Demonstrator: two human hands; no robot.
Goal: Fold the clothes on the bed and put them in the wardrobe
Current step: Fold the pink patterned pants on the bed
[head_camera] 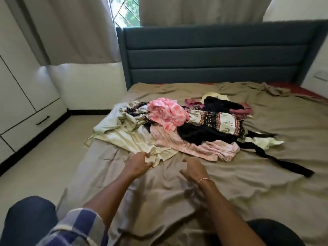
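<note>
A heap of unfolded clothes lies in the middle of the bed. Nearest me is a cream garment, and my left hand pinches its near hem. My right hand hovers just above the sheet, fingers loosely curled, holding nothing, a little short of a pale pink garment. Further back lie a bright pink patterned piece, a black garment, a cream-and-black printed piece and a black strap trailing to the right. The white wardrobe stands at the left.
A blue padded headboard closes the far end of the bed. Grey curtains hang over a window behind it. Bare tiled floor runs between the bed's left edge and the wardrobe. The brown sheet is rumpled near me.
</note>
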